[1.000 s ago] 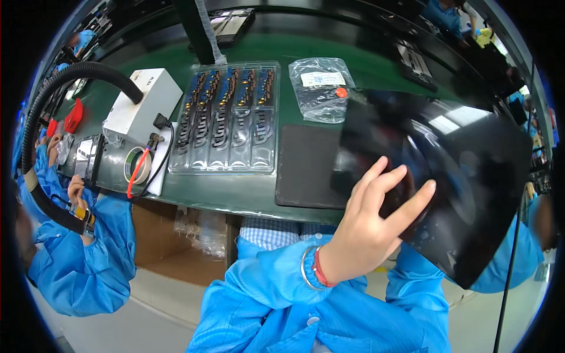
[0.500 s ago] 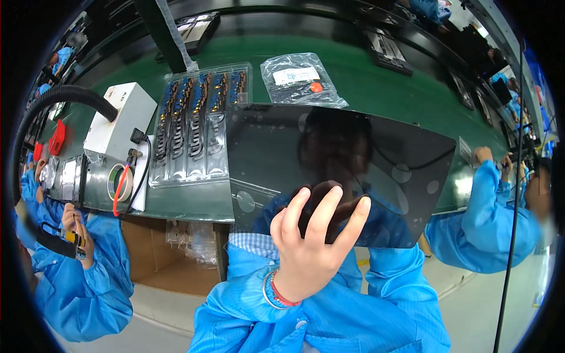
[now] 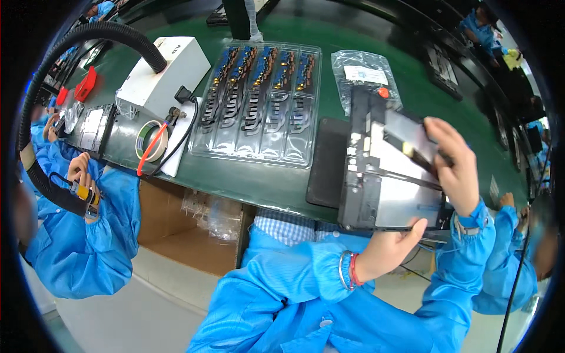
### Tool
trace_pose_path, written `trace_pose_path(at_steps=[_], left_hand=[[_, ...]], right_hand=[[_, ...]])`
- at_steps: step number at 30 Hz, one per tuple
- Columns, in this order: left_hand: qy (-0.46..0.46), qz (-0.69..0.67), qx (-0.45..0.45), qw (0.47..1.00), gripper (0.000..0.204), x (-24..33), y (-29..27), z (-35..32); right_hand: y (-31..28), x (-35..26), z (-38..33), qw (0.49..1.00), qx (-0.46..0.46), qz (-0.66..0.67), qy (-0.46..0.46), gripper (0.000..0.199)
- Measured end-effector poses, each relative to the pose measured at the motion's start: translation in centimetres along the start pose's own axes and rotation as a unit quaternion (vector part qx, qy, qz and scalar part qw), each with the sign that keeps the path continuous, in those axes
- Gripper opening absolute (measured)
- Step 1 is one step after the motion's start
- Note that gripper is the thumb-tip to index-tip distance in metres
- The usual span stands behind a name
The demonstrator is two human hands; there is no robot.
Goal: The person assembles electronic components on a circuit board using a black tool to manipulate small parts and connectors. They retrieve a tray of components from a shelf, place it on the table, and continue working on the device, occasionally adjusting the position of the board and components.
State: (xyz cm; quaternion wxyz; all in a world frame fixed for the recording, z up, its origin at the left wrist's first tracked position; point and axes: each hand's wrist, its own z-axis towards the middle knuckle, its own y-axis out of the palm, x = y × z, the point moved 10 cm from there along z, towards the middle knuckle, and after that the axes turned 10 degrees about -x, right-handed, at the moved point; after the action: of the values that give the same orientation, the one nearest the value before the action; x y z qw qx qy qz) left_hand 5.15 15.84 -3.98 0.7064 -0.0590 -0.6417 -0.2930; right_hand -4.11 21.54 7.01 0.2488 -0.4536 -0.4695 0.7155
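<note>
I hold a tablet-like device (image 3: pixel 406 203), a flat black frame whose inner side shows silvery battery-like panels and small parts along its left edge. It is tilted above the front edge of the bench. My left hand (image 3: pixel 391 250) grips its lower edge, the thumb on the near side and the other fingers hidden beneath. My right hand (image 3: pixel 456 167) is closed around its right edge, fingers over the inner face. Partly under the device, a dark flat pad (image 3: pixel 326 162) lies on the bench.
A clear tray (image 3: pixel 253 150) of small circuit parts sits left of the device. Beyond lies a plastic bag (image 3: pixel 365 73). Further left are a white box (image 3: pixel 176 70) with a black hose, a tape roll (image 3: pixel 150 141) and cables. An open carton (image 3: pixel 182 226) stands below. Co-workers sit on both sides.
The glossy black face that was toward me has turned away, and the device's inner side now shows. My left hand has moved from that face to the lower edge; my right hand has come into view.
</note>
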Motion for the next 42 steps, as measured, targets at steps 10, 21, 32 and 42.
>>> trace_pose_path(at_steps=[10,21,32,42], left_hand=[[-0.329,-0.435,-0.055,0.836,0.038,-8.6,0.6,-2.9],[-0.089,0.55,0.023,0.83,0.053,5.5,-14.3,-3.9],[-0.063,0.475,0.055,0.876,0.05,3.8,-14.5,-4.2],[0.165,0.361,0.067,0.915,0.035,8.6,-12.0,-4.2]], right_hand=[[8.6,4.5,-1.0,0.986,-0.07,-0.103,0.113,0.055],[4.6,8.6,-8.1,0.965,0.089,-0.025,0.246,0.054],[8.9,9.7,-16.6,0.857,0.133,0.377,0.324,0.044],[5.7,11.7,-17.2,0.674,0.322,0.585,0.316,0.018]])
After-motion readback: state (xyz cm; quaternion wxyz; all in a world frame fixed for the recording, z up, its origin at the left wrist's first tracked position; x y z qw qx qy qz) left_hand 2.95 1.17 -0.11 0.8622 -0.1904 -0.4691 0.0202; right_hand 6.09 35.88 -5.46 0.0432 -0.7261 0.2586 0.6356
